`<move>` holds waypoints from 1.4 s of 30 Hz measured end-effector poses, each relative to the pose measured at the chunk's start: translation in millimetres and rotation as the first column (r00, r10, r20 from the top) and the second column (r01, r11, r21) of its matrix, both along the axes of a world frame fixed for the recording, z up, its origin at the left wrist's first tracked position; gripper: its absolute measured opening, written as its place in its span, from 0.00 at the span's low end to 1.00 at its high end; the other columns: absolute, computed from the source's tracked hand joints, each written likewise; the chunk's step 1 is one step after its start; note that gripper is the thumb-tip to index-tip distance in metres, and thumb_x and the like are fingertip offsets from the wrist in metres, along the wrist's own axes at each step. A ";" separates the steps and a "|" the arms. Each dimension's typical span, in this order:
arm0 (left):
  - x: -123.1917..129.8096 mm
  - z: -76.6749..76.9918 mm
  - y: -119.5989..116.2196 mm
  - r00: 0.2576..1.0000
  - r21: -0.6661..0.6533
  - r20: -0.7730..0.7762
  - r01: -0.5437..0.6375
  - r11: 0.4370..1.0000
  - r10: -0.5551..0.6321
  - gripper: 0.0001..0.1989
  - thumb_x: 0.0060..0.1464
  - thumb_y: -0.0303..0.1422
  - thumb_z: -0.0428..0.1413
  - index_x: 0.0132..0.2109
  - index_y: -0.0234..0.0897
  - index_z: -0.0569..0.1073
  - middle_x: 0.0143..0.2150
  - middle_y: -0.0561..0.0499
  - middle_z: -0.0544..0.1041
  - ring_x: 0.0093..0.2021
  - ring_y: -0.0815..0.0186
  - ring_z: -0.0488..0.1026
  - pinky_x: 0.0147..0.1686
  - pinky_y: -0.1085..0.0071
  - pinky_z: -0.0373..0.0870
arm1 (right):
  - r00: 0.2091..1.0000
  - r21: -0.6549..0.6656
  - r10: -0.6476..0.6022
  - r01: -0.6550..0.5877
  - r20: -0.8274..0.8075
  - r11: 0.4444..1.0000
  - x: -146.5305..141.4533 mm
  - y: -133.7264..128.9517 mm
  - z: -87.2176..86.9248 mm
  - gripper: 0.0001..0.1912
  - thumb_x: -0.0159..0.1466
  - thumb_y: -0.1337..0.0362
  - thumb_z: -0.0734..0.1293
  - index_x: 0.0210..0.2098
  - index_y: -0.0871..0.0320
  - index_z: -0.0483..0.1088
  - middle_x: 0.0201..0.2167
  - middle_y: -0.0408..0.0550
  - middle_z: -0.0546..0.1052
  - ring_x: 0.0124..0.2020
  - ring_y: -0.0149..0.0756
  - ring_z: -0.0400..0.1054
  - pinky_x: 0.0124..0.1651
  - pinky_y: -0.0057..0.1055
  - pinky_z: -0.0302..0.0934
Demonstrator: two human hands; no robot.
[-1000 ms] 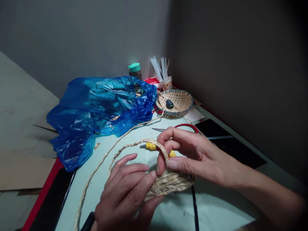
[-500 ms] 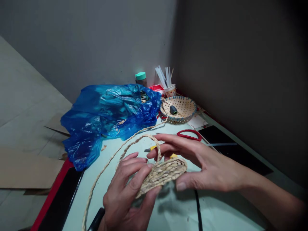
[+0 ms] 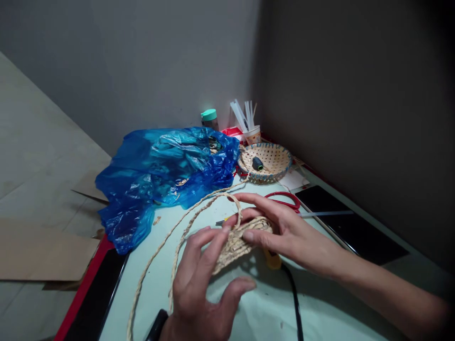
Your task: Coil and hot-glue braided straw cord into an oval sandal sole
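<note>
A flat coil of braided straw point(image 3: 234, 248) is held up between my two hands above the pale green table. My right hand point(image 3: 280, 227) grips its right end, thumb on the near face and fingers behind. Fingertips of my left hand point(image 3: 204, 274) touch the coil's left part, while the left thumb stands away from it, apart from the fingers. From the coil the loose braid point(image 3: 185, 232) arches over near my right fingertips and runs down to the left. Another length of braid point(image 3: 156, 258) curves from the basket to the near edge.
A blue plastic bag point(image 3: 170, 166) lies at the back left. Behind stand a woven basket point(image 3: 273, 163) with a dark spool point(image 3: 257, 164), a cup of white sticks point(image 3: 253, 136) and a green-lidded jar point(image 3: 209, 118). Red scissors point(image 3: 293, 199) and a black phone point(image 3: 351, 227) lie right.
My right thumb has moved onto the coil's near face. The left thumb has come off the coil and opened outward. The coil has tilted, and the yellow-handled tool beneath shows more.
</note>
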State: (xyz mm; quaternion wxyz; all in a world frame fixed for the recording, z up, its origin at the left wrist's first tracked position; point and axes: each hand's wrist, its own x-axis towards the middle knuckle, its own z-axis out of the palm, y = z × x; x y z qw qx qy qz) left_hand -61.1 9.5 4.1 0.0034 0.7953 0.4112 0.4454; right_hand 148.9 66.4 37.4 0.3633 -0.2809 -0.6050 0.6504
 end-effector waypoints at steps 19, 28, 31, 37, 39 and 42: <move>21.1 6.9 3.4 0.602 -0.715 0.699 0.574 0.400 0.386 0.11 0.55 0.37 0.64 0.42 0.36 0.77 0.31 0.50 0.80 0.33 0.68 0.75 0.40 0.73 0.67 | 0.999 0.056 0.032 -0.034 0.039 0.998 6.9 17.6 0.2 0.26 0.70 0.55 0.67 0.64 0.53 0.61 0.51 0.48 0.76 0.50 0.37 0.71 0.48 0.30 0.66; 25.3 7.2 2.8 0.430 -0.619 0.782 0.618 0.484 0.452 0.07 0.56 0.32 0.64 0.42 0.36 0.80 0.35 0.51 0.80 0.35 0.69 0.75 0.41 0.74 0.71 | 0.998 -0.001 0.065 -0.065 0.004 0.998 -5.0 14.7 -6.9 0.18 0.70 0.49 0.66 0.41 0.60 0.71 0.35 0.45 0.74 0.33 0.31 0.68 0.36 0.27 0.62; 25.7 10.0 -0.5 0.426 -0.620 0.777 0.645 0.447 0.463 0.11 0.56 0.35 0.64 0.45 0.35 0.80 0.37 0.46 0.82 0.37 0.64 0.77 0.43 0.69 0.72 | 0.995 0.010 0.092 -0.091 -0.026 0.996 -7.7 15.7 -12.3 0.19 0.70 0.49 0.65 0.36 0.60 0.69 0.29 0.43 0.73 0.29 0.30 0.66 0.33 0.27 0.59; 23.5 14.3 -4.4 0.383 -0.587 0.786 0.709 0.391 0.486 0.20 0.54 0.43 0.63 0.50 0.35 0.78 0.44 0.39 0.81 0.41 0.54 0.78 0.44 0.59 0.74 | 0.999 -0.015 0.041 -0.041 -0.018 0.999 -4.7 22.1 -13.6 0.21 0.68 0.48 0.66 0.34 0.61 0.68 0.28 0.43 0.68 0.27 0.28 0.60 0.31 0.27 0.56; 22.7 13.1 -2.4 0.380 -0.578 0.798 0.703 0.416 0.467 0.21 0.54 0.45 0.62 0.49 0.35 0.78 0.46 0.38 0.80 0.44 0.53 0.77 0.44 0.60 0.74 | 0.999 -0.020 0.033 -0.033 -0.009 0.999 -3.1 23.2 -12.4 0.22 0.68 0.47 0.66 0.34 0.61 0.67 0.27 0.43 0.68 0.27 0.29 0.60 0.31 0.28 0.56; 19.6 10.5 3.6 0.382 -0.613 0.786 0.579 0.537 0.486 0.16 0.55 0.44 0.62 0.43 0.35 0.79 0.44 0.41 0.79 0.44 0.58 0.75 0.43 0.66 0.74 | 0.999 -0.014 0.041 -0.041 0.005 0.999 -1.0 24.1 -10.6 0.22 0.67 0.46 0.65 0.34 0.61 0.66 0.27 0.42 0.66 0.27 0.30 0.60 0.31 0.28 0.56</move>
